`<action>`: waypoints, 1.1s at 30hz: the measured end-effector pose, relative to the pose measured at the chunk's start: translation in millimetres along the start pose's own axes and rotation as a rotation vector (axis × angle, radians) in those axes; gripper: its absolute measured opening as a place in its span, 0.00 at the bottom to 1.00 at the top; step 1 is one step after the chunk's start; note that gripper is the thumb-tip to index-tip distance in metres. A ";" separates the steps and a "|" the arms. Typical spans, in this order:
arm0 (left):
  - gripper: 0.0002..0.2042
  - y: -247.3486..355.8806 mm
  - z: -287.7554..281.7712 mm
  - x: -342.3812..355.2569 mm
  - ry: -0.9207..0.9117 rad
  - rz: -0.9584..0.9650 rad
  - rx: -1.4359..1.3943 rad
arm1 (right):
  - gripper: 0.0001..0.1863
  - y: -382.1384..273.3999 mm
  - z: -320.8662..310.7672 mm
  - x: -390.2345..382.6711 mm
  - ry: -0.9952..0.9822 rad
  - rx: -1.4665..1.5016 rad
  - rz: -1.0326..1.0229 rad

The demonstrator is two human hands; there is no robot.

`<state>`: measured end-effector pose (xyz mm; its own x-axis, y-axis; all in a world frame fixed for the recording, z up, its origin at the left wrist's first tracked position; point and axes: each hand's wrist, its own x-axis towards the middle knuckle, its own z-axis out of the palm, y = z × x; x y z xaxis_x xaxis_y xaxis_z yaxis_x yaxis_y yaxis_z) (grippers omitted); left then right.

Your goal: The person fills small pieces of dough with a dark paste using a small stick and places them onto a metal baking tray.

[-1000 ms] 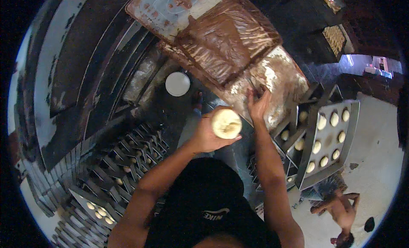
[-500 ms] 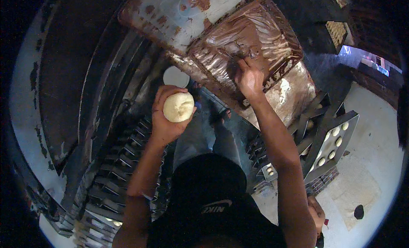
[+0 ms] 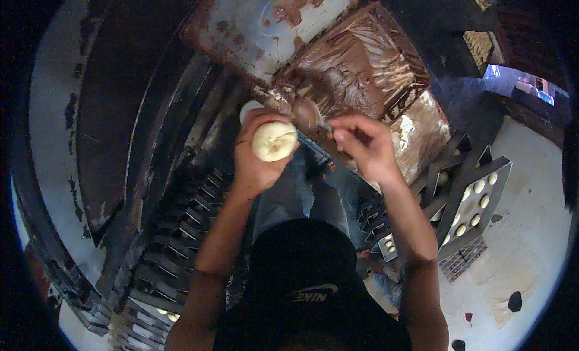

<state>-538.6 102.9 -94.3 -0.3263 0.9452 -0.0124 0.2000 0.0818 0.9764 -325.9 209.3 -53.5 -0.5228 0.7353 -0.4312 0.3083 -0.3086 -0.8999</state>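
Observation:
My left hand (image 3: pixel 256 164) is wrapped around a pale, round dough ball (image 3: pixel 275 141), with a crease on its upper face. In my right hand (image 3: pixel 368 147), thumb and fingers pinch a small spatula-like tool (image 3: pixel 326 127), partly blurred. It carries a lump of brown paste (image 3: pixel 307 114), just right of the dough ball and apart from it. Beyond my hands, a shallow tray (image 3: pixel 416 85) holds a thick spread of glossy chocolate-brown paste (image 3: pixel 344 70), with ridges and scrape marks.
A paste-smeared metal sheet (image 3: pixel 247 43) lies at the far left of the tray. On the right, a tilted rack pan (image 3: pixel 470 209) bears several dough pieces. Dark metal racks (image 3: pixel 175 230) stand at my left. Partly behind my left hand is a white round container (image 3: pixel 248 109).
My right hand has come back from the paste toward the dough ball, bringing up a lump of paste on the tool. My left hand has shifted slightly right with the dough ball.

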 end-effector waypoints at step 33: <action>0.28 152.6 264.2 -166.0 -0.490 0.318 0.319 | 0.29 70.4 -76.7 -345.4 0.727 -0.375 -0.436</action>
<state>-209.8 42.0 -0.3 0.2362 0.9670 0.0956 0.5052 -0.2062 0.8380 -62.6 -20.1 37.2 -0.0654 0.9773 0.2016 0.5048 0.2066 -0.8382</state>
